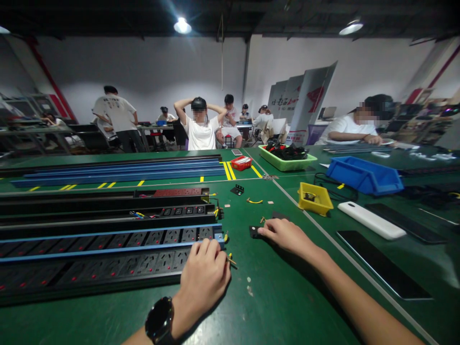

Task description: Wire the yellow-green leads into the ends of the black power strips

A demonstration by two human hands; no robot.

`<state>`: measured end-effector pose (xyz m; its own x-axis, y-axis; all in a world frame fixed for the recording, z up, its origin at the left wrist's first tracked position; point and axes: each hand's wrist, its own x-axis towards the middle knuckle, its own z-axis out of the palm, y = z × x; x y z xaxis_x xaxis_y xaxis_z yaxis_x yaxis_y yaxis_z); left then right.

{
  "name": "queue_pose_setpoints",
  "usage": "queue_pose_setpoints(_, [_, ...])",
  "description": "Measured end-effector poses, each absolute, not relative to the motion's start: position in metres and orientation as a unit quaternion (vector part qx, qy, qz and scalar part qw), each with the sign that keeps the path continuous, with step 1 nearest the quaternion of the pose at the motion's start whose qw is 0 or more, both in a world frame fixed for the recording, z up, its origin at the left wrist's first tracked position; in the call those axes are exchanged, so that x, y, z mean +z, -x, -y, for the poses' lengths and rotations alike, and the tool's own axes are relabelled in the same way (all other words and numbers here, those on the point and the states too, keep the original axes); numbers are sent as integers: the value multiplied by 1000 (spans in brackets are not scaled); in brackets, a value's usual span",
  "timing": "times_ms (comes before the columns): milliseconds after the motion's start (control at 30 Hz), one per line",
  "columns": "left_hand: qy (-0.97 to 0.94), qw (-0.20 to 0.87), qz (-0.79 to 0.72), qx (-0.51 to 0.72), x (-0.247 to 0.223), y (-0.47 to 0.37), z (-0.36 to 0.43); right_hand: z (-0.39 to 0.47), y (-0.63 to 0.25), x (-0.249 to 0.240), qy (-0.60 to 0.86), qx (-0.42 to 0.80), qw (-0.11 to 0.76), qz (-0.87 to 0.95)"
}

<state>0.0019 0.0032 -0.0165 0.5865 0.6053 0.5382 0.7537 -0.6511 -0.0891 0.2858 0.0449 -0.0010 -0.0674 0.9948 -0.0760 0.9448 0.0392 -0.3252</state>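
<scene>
My left hand [206, 268], with a black watch on its wrist, is curled over the right end of the nearest black power strip [118, 273]. Yellow-tipped wire ends [232, 259] stick out just beyond its fingers. Behind that strip lies a blue-edged power strip [118, 239] with a row of sockets and red dots. My right hand [287, 235] pinches a small black end plate [255, 232] low over the green table; its fingertips are partly hidden. Close by are small brass-coloured screws [263, 219]. Farther off lie a black bracket [237, 190] and a short yellow wire [254, 201].
More strips and blue rails [125, 170] lie at the far left. A yellow bin [315, 199], a blue bin [364, 175], a green basket [287, 163] and a red tray [241, 163] stand ahead. A white power bank-like slab [372, 220] lies right. People sit beyond the table.
</scene>
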Motion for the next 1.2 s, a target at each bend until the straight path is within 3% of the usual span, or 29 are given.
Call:
queue_pose_setpoints(500, [880,152,387,-230,-18,-1,-3,-36,-271,-3,681,132,115,711])
queue_pose_setpoints(800, [887,145,385,-213,-17,1,-4,-35,-269,-9,581,107,134,795])
queue_pose_setpoints(933, [892,132,382,-201,-15,1,-4,-38,-266,-11,533,189,181,805])
queue_pose_setpoints(1100, [897,110,383,-189,-12,3,-2,-36,-258,-11,426,377,225,791])
queue_pose_setpoints(1200, [901,105,379,-184,-11,4,-2,-32,-249,-10,404,397,226,792])
